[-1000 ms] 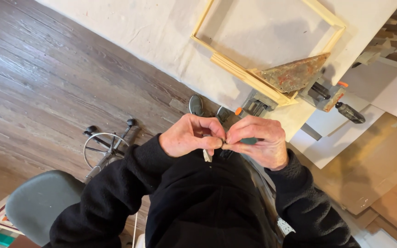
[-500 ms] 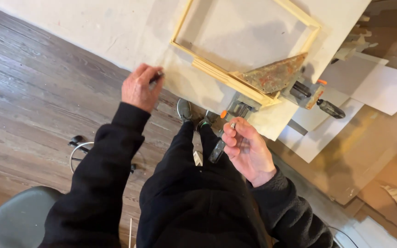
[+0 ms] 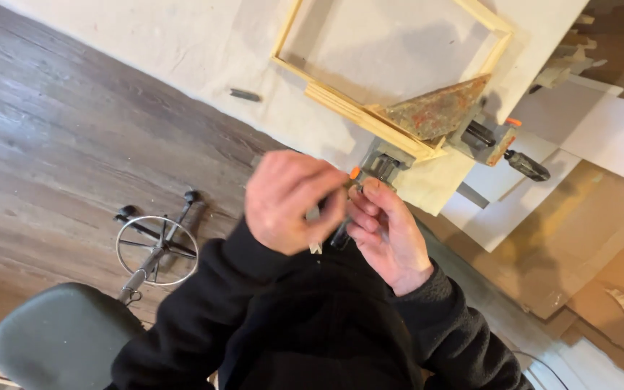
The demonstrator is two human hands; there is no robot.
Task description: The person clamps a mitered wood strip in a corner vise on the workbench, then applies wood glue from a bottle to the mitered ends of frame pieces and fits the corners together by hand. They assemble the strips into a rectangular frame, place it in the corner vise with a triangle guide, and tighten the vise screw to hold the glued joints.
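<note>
Both hands met below the desk (image 3: 182, 50) edge: left hand (image 3: 294, 201) and right hand (image 3: 388, 235) pinched a small dark tool (image 3: 339, 237) between them.

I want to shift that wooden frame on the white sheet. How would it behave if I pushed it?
The wooden frame looks thin, so probably light. One corner is gripped by clamps under a rusty triangular square, so it would likely pivot or resist rather than slide freely. Its open shape may flex.
</note>
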